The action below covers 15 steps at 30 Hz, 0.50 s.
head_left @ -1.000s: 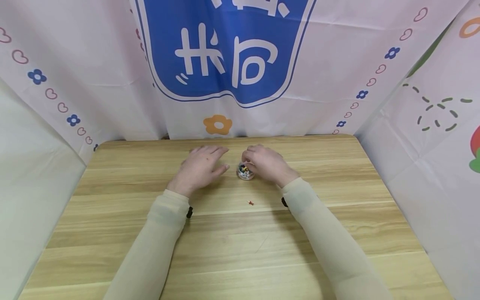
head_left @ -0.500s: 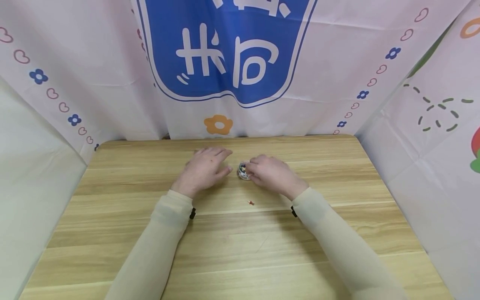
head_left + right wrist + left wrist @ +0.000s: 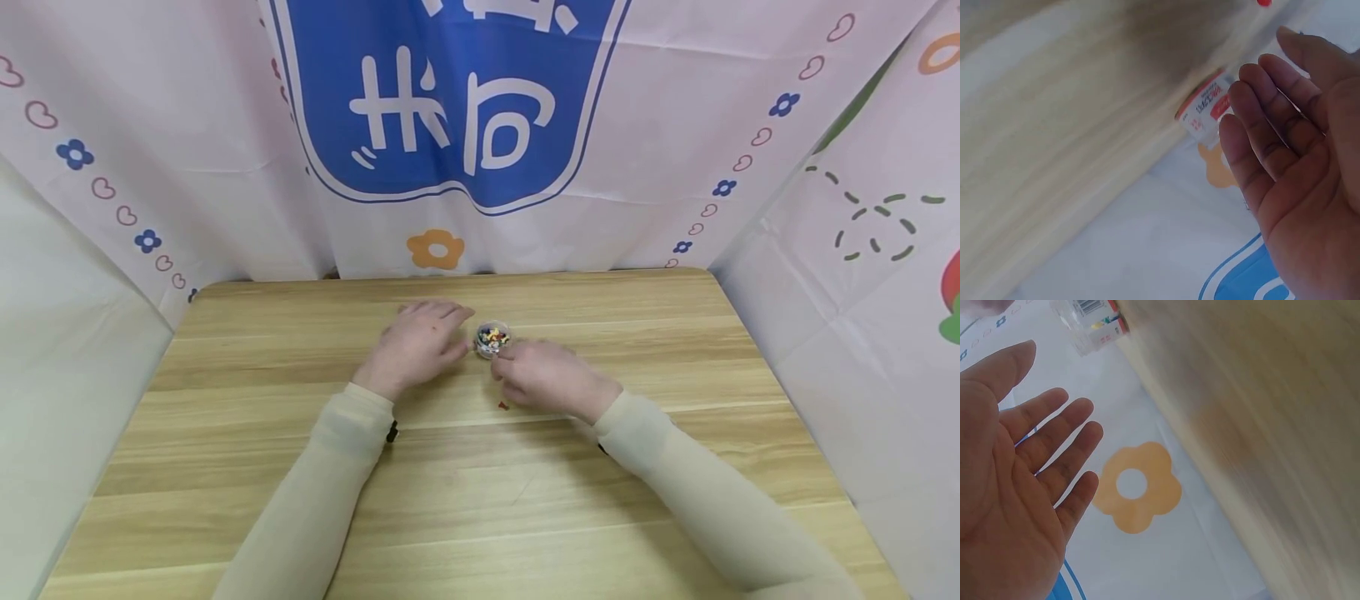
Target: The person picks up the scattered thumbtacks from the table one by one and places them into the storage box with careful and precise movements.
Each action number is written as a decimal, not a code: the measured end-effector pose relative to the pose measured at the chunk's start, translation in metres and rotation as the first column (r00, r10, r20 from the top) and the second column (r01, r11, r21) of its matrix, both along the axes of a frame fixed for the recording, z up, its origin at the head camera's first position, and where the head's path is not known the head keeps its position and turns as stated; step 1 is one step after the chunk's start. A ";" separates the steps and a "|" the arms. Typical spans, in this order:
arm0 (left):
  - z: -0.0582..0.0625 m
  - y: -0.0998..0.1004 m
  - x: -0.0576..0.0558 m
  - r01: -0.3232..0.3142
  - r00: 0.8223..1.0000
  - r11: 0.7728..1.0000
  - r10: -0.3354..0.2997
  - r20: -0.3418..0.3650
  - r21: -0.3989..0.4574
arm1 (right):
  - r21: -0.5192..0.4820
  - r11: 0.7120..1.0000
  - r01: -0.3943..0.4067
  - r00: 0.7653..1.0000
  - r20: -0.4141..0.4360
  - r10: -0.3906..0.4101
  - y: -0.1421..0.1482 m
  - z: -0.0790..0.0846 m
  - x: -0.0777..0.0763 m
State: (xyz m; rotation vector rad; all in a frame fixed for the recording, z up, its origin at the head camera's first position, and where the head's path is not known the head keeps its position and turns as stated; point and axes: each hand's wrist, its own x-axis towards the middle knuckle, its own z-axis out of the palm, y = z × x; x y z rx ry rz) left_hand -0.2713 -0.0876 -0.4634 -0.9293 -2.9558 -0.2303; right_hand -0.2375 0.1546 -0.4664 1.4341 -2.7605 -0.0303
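A small clear round tub [image 3: 481, 349] of multicoloured push pins stands near the table's far edge, between the hands. My left hand [image 3: 422, 343] is just left of it, palm facing in and fingers extended; in the left wrist view the palm holds nothing. Close by on the near right of the tub is my right hand [image 3: 551, 377]. The right wrist view shows its fingers slightly bent, the thumb apart and nothing between them. One red push pin [image 3: 503, 406] lies on the wood, near the right fingertips. The tub's printed label [image 3: 1207, 109] shows in the right wrist view.
The wooden table [image 3: 480, 517] reaches back to a white curtain [image 3: 652, 225] with a blue emblem and an orange flower. White cloth [image 3: 810, 333] also hangs along the right side.
My right hand has drawn back from over the tub toward the red push pin, baring the pins inside. My left hand has shifted slightly right, toward the tub.
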 end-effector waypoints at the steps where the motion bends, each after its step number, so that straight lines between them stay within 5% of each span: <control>1: 0.000 0.001 0.000 0.003 1.000 1.000 -0.003 0.004 0.002 | 0.004 1.000 -0.003 1.000 0.011 0.003 0.000 -0.001 0.002; 15: -0.002 0.004 0.002 0.012 1.000 1.000 -0.012 0.009 -0.006 | 0.077 0.997 -0.008 1.000 0.002 0.008 -0.006 -0.014 0.013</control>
